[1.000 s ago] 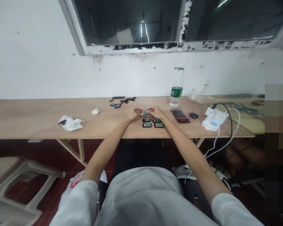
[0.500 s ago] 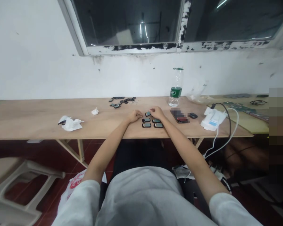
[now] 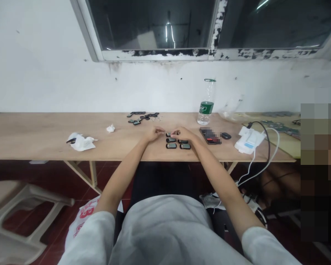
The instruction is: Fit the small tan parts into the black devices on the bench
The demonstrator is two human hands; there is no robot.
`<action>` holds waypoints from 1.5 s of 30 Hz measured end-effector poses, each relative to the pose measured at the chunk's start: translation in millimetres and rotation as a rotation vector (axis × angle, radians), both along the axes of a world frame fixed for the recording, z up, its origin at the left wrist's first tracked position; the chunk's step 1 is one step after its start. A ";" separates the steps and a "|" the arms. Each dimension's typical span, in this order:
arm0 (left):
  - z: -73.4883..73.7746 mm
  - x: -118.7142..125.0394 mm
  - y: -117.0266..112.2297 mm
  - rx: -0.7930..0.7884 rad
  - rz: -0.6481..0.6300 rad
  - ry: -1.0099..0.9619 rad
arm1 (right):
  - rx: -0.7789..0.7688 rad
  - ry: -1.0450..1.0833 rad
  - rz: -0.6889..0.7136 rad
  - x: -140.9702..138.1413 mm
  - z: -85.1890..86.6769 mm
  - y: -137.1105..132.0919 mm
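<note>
Head view: left grip (image 3: 155,134) and right grip (image 3: 183,133) flank one device (image 3: 168,134)

Five small black cases (image 3: 171,146) with grey-green faces lie flat in two columns just below the frame's centre, the topmost (image 3: 168,134) partly hidden.

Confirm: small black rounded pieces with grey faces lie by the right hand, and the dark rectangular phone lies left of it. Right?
No: the head view shows the phone right of the right hand; the black pieces do lie by that hand.
</note>
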State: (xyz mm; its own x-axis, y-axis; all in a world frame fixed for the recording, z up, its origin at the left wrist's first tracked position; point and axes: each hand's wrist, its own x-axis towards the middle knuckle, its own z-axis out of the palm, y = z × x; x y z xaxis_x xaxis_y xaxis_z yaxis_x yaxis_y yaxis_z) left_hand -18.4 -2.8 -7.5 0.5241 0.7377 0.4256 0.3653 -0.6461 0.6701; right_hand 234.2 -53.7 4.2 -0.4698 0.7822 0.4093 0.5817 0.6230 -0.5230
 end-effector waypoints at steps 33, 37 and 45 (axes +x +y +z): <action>10.9 21.8 -27.3 0.202 0.008 -0.081 | -0.155 0.603 -0.098 -7.9 -1.7 -2.4; 9.4 21.8 -22.8 0.179 -0.011 -0.117 | -0.162 0.575 -0.101 -8.5 0.9 -6.4; -1.8 21.4 -10.5 -0.142 -0.060 -0.233 | -0.202 0.552 -0.053 -7.2 -3.4 -1.8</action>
State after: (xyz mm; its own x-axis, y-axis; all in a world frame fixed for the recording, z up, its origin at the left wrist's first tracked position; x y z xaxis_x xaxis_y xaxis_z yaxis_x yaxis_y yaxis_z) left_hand 3.0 -13.4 -9.4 0.4684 0.7695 0.4341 0.1547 -0.5552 0.8172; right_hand 227.0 -55.5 0.8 -0.1880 0.8865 0.4227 0.2175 0.4573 -0.8623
